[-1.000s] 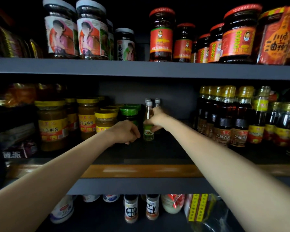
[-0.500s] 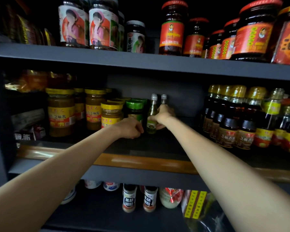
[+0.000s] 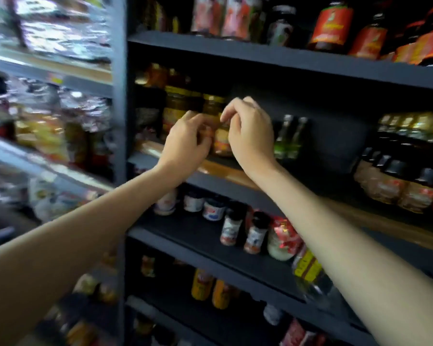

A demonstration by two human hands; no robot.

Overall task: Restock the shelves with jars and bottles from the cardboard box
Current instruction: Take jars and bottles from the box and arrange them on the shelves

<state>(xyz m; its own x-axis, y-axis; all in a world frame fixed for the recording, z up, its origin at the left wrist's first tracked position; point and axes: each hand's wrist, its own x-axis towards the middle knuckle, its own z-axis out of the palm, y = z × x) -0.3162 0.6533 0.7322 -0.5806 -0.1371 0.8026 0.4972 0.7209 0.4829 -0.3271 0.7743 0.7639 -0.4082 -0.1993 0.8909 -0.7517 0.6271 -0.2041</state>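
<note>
Both hands have drawn back from the shelf: left hand [image 3: 185,141] and right hand [image 3: 250,131] hang loosely curled, holding nothing. The two small bottles [image 3: 289,138] stand placed, just right; next likely another fetch from the unseen box.

Your left hand [image 3: 185,143] and right hand [image 3: 250,136] hung empty, fingers loosely curled, before the yellow-lidded jars [image 3: 220,138] on the dark shelf [image 3: 310,191].

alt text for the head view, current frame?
Both hands, left hand and right hand, are raised empty with loosely curled fingers before the jars on a dark shelf. Two small green-labelled bottles stand just right of them; image is motion-blurred.
</note>
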